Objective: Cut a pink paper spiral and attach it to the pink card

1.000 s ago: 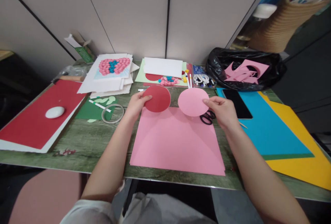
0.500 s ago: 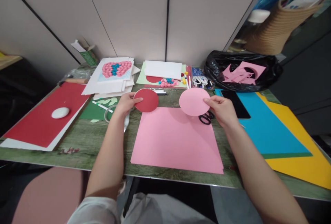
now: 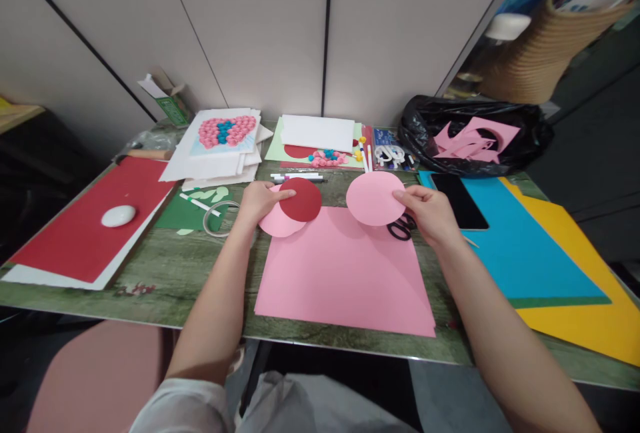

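Observation:
Between thumb and fingers my left hand (image 3: 263, 201) pinches a red paper circle (image 3: 303, 201). A pink paper circle (image 3: 278, 221) shows behind and below the red one, partly covered by it; whether that hand also grips it I cannot tell. My right hand (image 3: 425, 210) pinches another pink paper circle (image 3: 374, 198) by its right edge. Both hands hang over the far edge of the pink paper sheets (image 3: 345, 273) lying stacked on the table. Black-handled scissors (image 3: 401, 227) lie partly hidden beneath the right-hand circle.
Red paper (image 3: 75, 233) with a white oval object (image 3: 119, 216) lies left. Tape (image 3: 213, 220) sits near my left wrist. Blue paper (image 3: 530, 253), yellow paper (image 3: 590, 246) and a phone (image 3: 459, 201) lie right. A black bag (image 3: 425, 160) holds pink scraps.
My left hand has moved slightly right with the red circle. A second pink circle has come into sight behind it. The right hand's circle stays almost where it was.

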Action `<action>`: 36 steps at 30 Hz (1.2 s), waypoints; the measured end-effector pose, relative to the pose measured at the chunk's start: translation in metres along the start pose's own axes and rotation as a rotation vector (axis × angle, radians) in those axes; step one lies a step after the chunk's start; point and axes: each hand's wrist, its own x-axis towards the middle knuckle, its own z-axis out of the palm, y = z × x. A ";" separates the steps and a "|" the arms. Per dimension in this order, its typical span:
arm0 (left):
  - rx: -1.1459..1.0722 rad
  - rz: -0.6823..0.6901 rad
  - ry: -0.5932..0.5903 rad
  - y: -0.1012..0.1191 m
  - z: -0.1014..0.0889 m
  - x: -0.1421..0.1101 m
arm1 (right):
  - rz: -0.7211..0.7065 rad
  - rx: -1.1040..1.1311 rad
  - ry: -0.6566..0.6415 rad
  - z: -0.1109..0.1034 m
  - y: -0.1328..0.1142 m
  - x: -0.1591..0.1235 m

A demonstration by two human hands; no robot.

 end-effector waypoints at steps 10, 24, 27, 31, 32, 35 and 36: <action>0.228 -0.060 0.164 -0.032 -0.017 0.017 | 0.008 -0.005 -0.012 0.001 -0.001 0.000; 0.013 -0.001 0.484 -0.034 -0.033 0.015 | 0.006 -0.015 -0.010 -0.002 0.003 0.002; 0.030 0.077 0.705 -0.025 -0.035 0.007 | 0.006 -0.019 -0.007 -0.001 0.003 0.002; -0.116 0.192 0.917 -0.012 -0.035 -0.002 | 0.008 -0.019 -0.005 0.000 0.002 0.001; -0.161 0.187 0.952 -0.010 -0.035 -0.003 | 0.008 -0.016 -0.007 0.000 0.001 0.001; -0.315 0.123 1.021 -0.008 -0.038 0.001 | 0.009 -0.003 -0.015 0.000 0.000 0.001; -0.378 0.100 1.024 -0.009 -0.040 0.004 | 0.010 0.002 -0.017 0.000 0.000 0.000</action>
